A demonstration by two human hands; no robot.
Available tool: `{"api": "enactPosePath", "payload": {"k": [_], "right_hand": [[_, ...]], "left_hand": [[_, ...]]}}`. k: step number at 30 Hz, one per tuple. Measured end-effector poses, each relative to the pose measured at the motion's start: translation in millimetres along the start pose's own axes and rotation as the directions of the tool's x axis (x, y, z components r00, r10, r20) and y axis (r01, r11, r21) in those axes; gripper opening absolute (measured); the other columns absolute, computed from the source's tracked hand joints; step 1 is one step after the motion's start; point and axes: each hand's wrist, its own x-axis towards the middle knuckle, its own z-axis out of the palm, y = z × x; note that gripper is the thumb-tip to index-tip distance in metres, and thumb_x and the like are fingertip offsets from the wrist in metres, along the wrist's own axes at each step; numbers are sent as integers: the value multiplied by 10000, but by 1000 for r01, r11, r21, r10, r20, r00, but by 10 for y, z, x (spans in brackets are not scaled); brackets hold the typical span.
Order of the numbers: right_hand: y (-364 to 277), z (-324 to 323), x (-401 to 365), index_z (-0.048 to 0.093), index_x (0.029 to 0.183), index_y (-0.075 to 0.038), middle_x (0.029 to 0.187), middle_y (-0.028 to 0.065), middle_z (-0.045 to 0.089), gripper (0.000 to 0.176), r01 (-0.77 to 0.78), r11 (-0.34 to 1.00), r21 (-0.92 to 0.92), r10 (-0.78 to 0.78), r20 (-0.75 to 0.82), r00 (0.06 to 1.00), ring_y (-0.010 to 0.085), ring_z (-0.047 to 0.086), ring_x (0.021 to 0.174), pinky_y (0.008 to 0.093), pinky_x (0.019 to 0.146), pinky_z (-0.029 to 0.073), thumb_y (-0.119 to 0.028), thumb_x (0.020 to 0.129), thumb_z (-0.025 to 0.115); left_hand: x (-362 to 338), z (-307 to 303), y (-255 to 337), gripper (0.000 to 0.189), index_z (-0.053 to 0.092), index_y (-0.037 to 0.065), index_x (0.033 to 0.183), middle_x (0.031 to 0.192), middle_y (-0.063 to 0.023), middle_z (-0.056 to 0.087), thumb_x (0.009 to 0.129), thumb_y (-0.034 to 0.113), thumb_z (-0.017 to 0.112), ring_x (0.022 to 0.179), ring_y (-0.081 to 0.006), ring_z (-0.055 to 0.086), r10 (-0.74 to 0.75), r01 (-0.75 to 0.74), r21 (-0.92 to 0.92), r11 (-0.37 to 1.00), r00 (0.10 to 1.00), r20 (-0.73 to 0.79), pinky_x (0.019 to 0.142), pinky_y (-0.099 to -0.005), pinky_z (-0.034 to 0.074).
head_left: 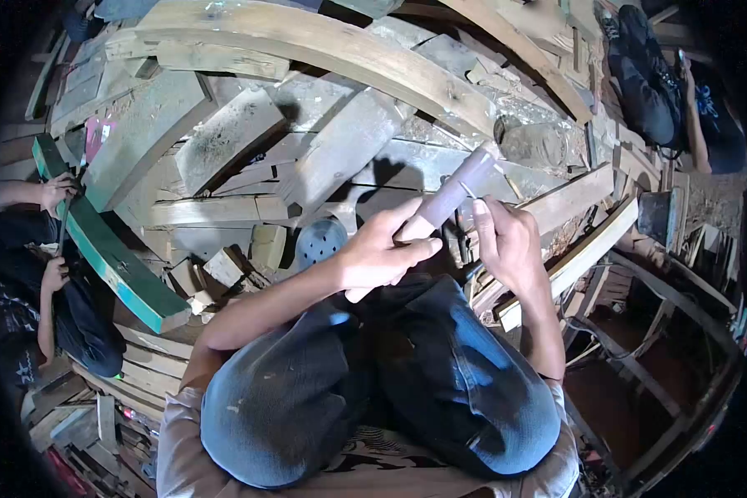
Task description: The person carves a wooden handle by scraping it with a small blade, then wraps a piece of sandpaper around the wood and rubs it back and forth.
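My left hand [388,251] is closed around the lower end of a short wooden stick with a purple-grey covering [454,192]. The stick slants up and to the right, with pale wood showing near my fingers. My right hand [506,241] is pinched beside the covering. A thin, light, pin-like piece [470,192] reaches from its fingertips to the stick; its kind cannot be made out. Both hands are above my knees, in front of a grey clog with holes [321,241].
A curved wooden beam [324,46] arches across the far side. Planks and offcuts [224,141] lie over the ground. At left, a co-worker's hands [56,192] are on a green-painted beam [108,241]. Another person [681,100] sits at upper right. A metal frame [639,357] stands at right.
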Motion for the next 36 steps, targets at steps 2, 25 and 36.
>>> {"api": "enactPosePath", "payload": {"k": [2, 25, 36], "right_hand": [[-26, 43, -21, 637, 853, 10, 639, 221, 608, 308, 41, 999, -12, -40, 18, 999, 409, 637, 602, 473, 558, 511, -252, 981, 537], [-140, 175, 36, 663, 876, -21, 626, 205, 618, 300, 82, 987, -139, -84, -7, 996, 383, 635, 542, 465, 504, 510, -270, 985, 536], [-91, 214, -20, 658, 861, -35, 627, 216, 621, 353, 73, 986, -151, -73, 5, 997, 392, 637, 538, 497, 510, 510, -310, 1006, 491]], "left_hand": [[14, -42, 25, 525, 404, 60, 1410, 671, 13, 516, 949, 141, 643, 453, -59, 474, 32, -33, 29, 999, 999, 7, 387, -229, 390], [-22, -63, 65, 664, 304, 98, 1507, 667, -5, 537, 942, 165, 644, 471, -88, 517, 154, -134, 189, 973, 983, -99, 432, -260, 440], [18, -48, -77, 637, 354, 41, 1471, 1001, -237, 676, 919, 173, 644, 875, -293, 706, 442, -272, 565, 779, 877, -187, 766, -379, 541]]}}
